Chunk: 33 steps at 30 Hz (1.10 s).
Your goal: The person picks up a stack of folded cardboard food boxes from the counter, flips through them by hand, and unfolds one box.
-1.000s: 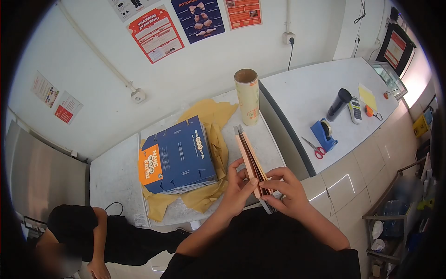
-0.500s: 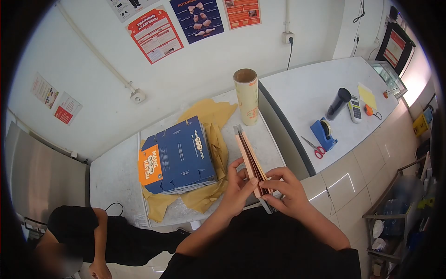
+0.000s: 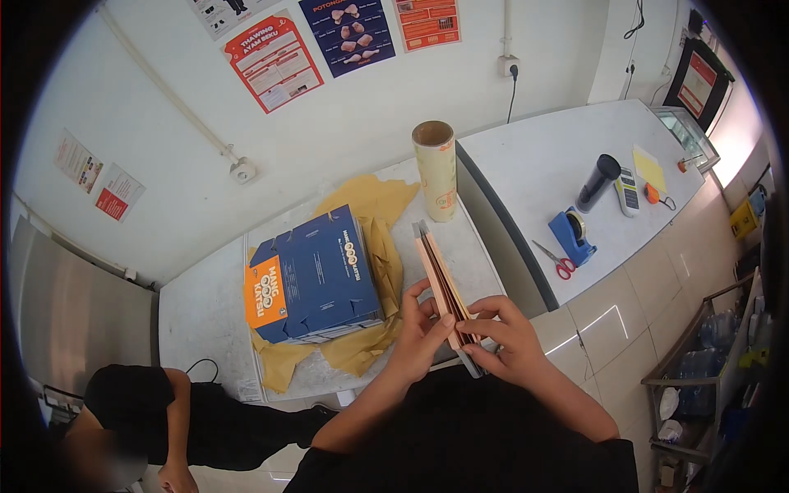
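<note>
Upright in front of my body is a flat folded carton (image 3: pixel 440 279), seen nearly edge-on, with pinkish-orange sides, grey edges and a narrow dark gap between its layers. My left hand (image 3: pixel 423 337) grips its left side, with the thumb pressed near the lower end. From the other side my right hand (image 3: pixel 508 335) pinches the lower layers between thumb and fingers. To the left lies a stack of flat dark blue and orange printed cartons (image 3: pixel 312 263) on crumpled brown paper (image 3: pixel 362 349).
Behind the carton a large wrap roll (image 3: pixel 436 172) stands upright. On the right-hand table (image 3: pixel 542 156) are a blue tape dispenser (image 3: pixel 571 237), red-handled scissors (image 3: pixel 564 267), a dark cylinder (image 3: pixel 598 182) and a card terminal (image 3: pixel 627 193). Another person (image 3: pixel 177 419) is at lower left; shelving (image 3: pixel 682 382) stands right.
The gap between the carton's layers looks very slightly different. Both hands keep almost the same place and grip.
</note>
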Tool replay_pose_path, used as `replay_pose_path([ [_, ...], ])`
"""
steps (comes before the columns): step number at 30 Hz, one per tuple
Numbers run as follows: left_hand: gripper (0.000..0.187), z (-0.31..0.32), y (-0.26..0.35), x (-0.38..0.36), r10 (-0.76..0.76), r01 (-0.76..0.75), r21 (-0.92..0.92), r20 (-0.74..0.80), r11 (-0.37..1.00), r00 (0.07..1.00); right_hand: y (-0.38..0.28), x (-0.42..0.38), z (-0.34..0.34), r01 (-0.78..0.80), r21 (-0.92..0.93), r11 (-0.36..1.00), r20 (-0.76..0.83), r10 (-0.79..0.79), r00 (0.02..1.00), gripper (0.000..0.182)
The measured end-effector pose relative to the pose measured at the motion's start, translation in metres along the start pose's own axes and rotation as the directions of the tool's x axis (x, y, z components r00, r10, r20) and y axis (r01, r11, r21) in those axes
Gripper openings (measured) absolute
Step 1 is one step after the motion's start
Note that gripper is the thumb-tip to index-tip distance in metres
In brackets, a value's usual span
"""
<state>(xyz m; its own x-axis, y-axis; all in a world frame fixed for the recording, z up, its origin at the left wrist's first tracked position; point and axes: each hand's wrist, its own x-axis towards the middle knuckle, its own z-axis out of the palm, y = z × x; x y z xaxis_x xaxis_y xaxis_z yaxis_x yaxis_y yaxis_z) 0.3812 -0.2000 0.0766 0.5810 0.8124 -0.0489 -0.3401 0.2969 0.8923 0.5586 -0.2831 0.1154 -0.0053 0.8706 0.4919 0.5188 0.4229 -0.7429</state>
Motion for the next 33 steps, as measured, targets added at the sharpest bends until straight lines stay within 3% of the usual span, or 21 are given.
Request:
replay_pose_path([
  [10, 0.066, -0.001, 0.000, -0.001, 0.001, -0.001, 0.003, -0.011, 1.000, 1.000, 0.000, -0.003, -0.001, -0.044, -0.001, 0.999, 0.015, 0.044, 0.999, 0.040],
  [22, 0.066, 0.000, -0.001, 0.000, 0.005, -0.005, 0.005, -0.011, 1.000, 1.000, 0.003, 0.000, -0.010, 0.031, 0.069, 0.997, 0.054, -0.035, 0.998, 0.036],
  [33, 0.068, -0.001, 0.000, -0.001, 0.027, -0.027, 0.005, 0.008, 1.000, 1.000, 0.007, -0.001, -0.006, 0.041, 0.029, 0.999, 0.012, -0.041, 0.999, 0.047],
])
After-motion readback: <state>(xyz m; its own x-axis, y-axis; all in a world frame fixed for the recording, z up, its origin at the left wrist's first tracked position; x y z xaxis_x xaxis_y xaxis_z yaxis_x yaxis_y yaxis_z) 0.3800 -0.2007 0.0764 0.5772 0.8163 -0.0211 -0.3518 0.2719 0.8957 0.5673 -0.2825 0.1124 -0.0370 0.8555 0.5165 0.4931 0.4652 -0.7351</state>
